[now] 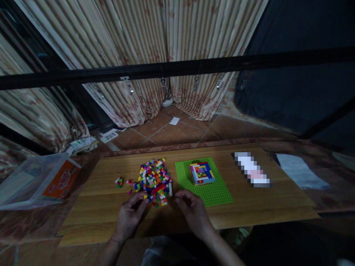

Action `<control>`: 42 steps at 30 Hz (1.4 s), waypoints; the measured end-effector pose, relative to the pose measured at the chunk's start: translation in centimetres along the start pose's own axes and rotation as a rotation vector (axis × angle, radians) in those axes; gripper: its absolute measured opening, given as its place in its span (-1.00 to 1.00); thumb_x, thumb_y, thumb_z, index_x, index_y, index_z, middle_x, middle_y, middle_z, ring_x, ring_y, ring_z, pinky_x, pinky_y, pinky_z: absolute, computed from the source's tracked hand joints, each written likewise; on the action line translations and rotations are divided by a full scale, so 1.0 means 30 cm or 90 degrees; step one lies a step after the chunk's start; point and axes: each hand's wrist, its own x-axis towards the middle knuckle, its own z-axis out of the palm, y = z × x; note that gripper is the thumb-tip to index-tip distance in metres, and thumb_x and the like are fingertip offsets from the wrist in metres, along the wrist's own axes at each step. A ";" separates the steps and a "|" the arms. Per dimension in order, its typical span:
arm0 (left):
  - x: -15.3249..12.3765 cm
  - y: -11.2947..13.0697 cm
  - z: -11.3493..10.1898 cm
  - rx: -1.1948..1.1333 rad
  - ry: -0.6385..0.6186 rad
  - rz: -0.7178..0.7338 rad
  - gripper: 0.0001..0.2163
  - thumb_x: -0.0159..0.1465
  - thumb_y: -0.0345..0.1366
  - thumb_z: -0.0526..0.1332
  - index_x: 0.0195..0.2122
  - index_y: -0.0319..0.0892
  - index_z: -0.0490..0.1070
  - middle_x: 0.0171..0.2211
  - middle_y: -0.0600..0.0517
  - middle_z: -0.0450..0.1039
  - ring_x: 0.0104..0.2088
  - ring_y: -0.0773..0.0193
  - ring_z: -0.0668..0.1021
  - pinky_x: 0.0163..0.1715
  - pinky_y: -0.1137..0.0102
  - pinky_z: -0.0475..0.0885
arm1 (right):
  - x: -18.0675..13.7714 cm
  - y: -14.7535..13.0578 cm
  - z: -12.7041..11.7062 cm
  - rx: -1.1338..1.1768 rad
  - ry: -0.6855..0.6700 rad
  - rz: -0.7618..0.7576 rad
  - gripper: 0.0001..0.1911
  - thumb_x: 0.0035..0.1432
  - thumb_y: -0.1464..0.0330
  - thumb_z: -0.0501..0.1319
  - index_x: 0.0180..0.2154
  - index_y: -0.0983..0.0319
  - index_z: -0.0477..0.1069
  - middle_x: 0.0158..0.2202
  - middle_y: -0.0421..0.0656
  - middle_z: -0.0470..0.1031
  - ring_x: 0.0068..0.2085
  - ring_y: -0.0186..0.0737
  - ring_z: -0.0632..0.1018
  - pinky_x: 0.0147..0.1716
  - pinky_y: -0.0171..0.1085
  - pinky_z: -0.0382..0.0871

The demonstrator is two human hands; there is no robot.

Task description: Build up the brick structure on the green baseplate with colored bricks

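My left hand (129,213) is at the near side of a heap of mixed toy bricks (155,177), its thumb and forefinger pinched on a small yellow brick (145,197). To the right of the heap, my right hand (192,210) has its thumb and fingertips together, and whatever is between them is too small and dark to make out. Just beyond those fingertips lies a long white brick (170,189). A green baseplate (219,192) rests farther right, bearing a square multicoloured brick build (203,173) with raised walls and some bricks inside.
A few bricks (119,182) lie left of the heap on the wooden table (91,199). A pixelated flat object (252,170) is on the table's right side, with a white sheet (301,171) beyond the edge. At left stands a clear plastic bin (24,184) with an orange packet (61,181).
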 end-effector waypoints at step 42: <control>0.010 -0.046 -0.001 0.047 0.004 0.001 -0.67 0.13 -0.03 0.27 -0.22 -0.17 0.52 -0.22 -0.05 0.62 -0.22 0.15 0.64 -0.15 0.33 0.57 | -0.011 0.026 0.004 -0.003 -0.010 0.026 -0.89 0.08 0.38 0.17 -0.35 0.21 0.47 -0.41 -0.23 0.49 -0.36 -0.28 0.46 -0.34 -0.31 0.30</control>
